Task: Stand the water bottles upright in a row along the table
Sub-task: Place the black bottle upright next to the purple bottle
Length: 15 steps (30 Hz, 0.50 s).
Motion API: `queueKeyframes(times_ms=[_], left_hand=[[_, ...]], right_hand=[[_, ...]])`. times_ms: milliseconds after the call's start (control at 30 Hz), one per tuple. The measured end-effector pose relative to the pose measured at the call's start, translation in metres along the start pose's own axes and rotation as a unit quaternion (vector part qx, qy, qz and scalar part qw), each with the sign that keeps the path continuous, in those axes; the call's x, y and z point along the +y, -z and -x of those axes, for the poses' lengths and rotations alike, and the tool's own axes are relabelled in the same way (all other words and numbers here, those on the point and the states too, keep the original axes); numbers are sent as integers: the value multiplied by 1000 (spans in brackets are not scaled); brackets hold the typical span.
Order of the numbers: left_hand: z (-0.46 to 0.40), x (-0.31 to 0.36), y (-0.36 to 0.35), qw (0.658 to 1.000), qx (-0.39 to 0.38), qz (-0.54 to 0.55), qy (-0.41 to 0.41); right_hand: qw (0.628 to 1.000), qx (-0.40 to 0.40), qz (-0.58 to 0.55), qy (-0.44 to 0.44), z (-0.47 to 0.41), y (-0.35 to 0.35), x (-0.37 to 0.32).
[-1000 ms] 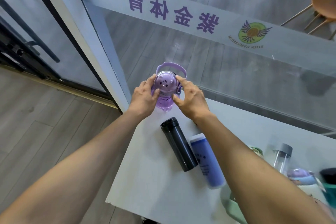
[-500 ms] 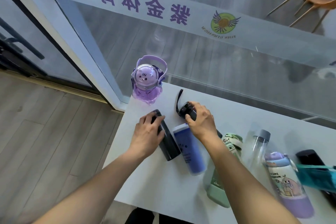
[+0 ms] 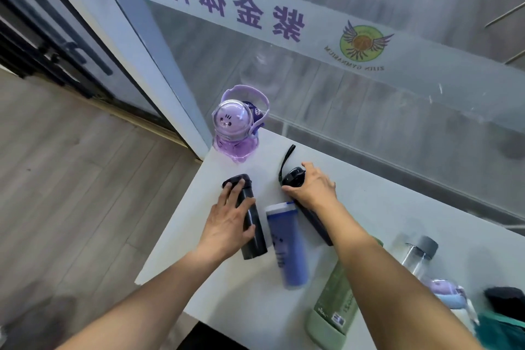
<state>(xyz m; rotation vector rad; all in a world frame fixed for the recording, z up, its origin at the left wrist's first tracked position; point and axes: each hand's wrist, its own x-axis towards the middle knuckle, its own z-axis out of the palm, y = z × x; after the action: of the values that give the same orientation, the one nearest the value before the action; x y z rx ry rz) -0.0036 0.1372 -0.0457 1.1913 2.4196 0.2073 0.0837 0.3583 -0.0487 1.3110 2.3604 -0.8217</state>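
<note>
A purple dome-lidded bottle (image 3: 235, 127) stands upright at the far left corner of the white table (image 3: 227, 287). My left hand (image 3: 230, 219) grips a black flask (image 3: 250, 221) that lies flat near the left edge. My right hand (image 3: 311, 187) grips the cap end of a second black bottle (image 3: 292, 177) with a wrist strap, also lying down. Between them lies a blue bottle (image 3: 287, 244). A green bottle (image 3: 335, 310), a clear bottle with a grey cap (image 3: 417, 256) and a pastel purple bottle (image 3: 446, 293) lie further right, partly hidden by my right arm.
A glass wall (image 3: 341, 99) with purple lettering runs right behind the table's far edge. A white door frame post (image 3: 136, 45) stands at the far left corner. Dark and teal objects (image 3: 505, 318) sit at the right border. The wood floor (image 3: 71, 179) lies left of the table.
Both hands left the purple bottle, which now stands alone in the corner. They came down onto the two lying black bottles, left on the flask, right on the strapped one.
</note>
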Motion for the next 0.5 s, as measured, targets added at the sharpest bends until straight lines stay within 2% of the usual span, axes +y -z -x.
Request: queueKeyframes(times_ms=[133,233,367,500], left_hand=[[2,-3,0,1000,-4,6,-6],[2,-5,1,1000,-6,15,-6],[3,-5,1,1000,-3,29,-13],[4,-9,2,999,-5,40,-18]], right_hand=[[999,3,-47,5,-1,6,3],[988,59,-141,-3,3,22,2],[955,145,-260,15,5,52,-8],[936,189,-294,44,11,68,-23]])
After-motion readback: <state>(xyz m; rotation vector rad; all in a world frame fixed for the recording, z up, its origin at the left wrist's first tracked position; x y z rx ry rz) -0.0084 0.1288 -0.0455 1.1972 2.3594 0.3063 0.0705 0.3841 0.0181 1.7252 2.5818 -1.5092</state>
